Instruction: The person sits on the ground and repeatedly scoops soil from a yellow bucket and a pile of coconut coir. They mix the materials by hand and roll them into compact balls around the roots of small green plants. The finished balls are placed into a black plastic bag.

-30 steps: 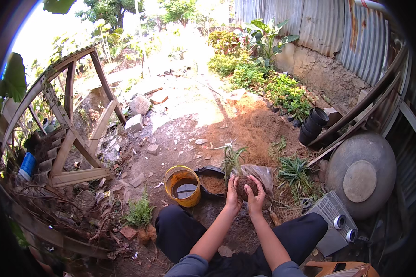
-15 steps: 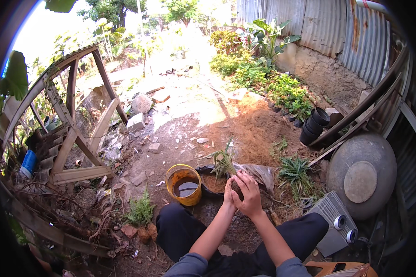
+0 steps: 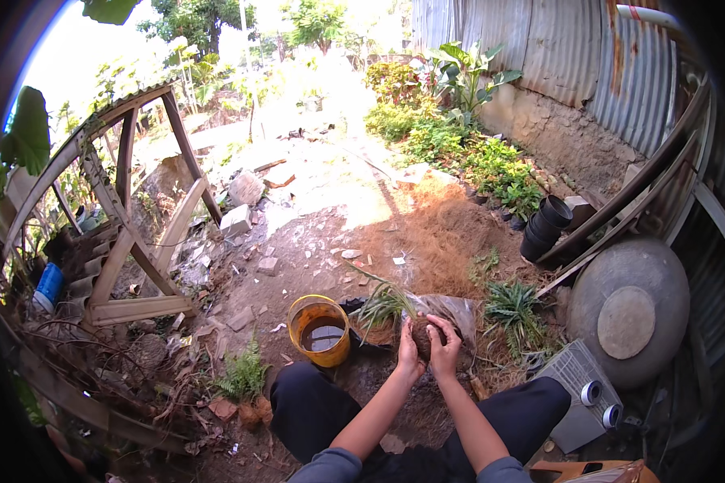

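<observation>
Between my two hands is a grassy plant with long narrow green leaves (image 3: 385,304) and a dark brown root ball (image 3: 424,336). My left hand (image 3: 408,352) presses on the left side of the root ball. Curled over its top and right side is my right hand (image 3: 445,344). The leaves lean away to the left, above a dark patch of ground cover. Just left of the plant stands a yellow bucket (image 3: 337,352) with murky brown liquid inside. A crumpled translucent plastic sheet (image 3: 457,310) lies right behind my hands.
Loose brown fibre (image 3: 443,249) is spread beyond the plastic. Uprooted-looking green plants (image 3: 514,314) lie at the right. Farther right are stacked black pots (image 3: 546,229), a large round grey basin (image 3: 664,290) and a wire rack (image 3: 572,374). A wooden frame (image 3: 141,306) leans at the left.
The plant has tipped, and its leaves now lean to the left. My hands have come a little apart and show more of the root ball between them.
</observation>
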Tool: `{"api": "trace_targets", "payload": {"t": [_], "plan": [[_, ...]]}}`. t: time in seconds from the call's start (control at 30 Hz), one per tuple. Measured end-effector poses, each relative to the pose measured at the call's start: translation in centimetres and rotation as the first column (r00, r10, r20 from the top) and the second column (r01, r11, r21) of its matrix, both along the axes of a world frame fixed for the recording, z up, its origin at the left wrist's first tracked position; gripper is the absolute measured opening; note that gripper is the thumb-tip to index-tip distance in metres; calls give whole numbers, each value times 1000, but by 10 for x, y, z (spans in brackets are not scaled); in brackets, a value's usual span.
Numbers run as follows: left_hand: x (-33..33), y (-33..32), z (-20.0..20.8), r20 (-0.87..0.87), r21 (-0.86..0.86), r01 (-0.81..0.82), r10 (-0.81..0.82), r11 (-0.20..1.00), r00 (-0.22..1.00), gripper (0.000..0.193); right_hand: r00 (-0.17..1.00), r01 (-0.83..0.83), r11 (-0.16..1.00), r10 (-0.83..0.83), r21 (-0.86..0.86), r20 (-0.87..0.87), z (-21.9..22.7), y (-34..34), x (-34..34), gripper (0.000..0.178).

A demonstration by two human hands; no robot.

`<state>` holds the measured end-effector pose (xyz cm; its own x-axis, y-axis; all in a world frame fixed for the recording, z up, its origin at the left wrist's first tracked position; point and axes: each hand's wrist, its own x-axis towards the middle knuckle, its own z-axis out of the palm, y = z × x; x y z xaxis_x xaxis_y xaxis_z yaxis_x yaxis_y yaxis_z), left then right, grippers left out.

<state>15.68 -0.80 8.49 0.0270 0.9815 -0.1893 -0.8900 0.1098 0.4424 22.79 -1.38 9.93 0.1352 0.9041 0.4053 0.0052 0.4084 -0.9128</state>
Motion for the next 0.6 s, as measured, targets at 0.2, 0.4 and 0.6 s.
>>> {"api": "trace_targets", "payload": {"t": [0.2, 0.4, 0.6], "plan": [[-11, 7, -20, 301, 254, 25, -104, 967, 948, 48, 751, -178, 929, -86, 326, 655, 76, -34, -11, 33], [1, 1, -13, 264, 274, 62, -137, 960, 955, 43, 774, -223, 924, -25, 310, 633, 46, -25, 0, 35], [-1, -4, 0, 48, -13, 100, -99, 995, 994, 41, 951, -118, 966, 43, 231, 307, 11, -8, 7, 27]]}}
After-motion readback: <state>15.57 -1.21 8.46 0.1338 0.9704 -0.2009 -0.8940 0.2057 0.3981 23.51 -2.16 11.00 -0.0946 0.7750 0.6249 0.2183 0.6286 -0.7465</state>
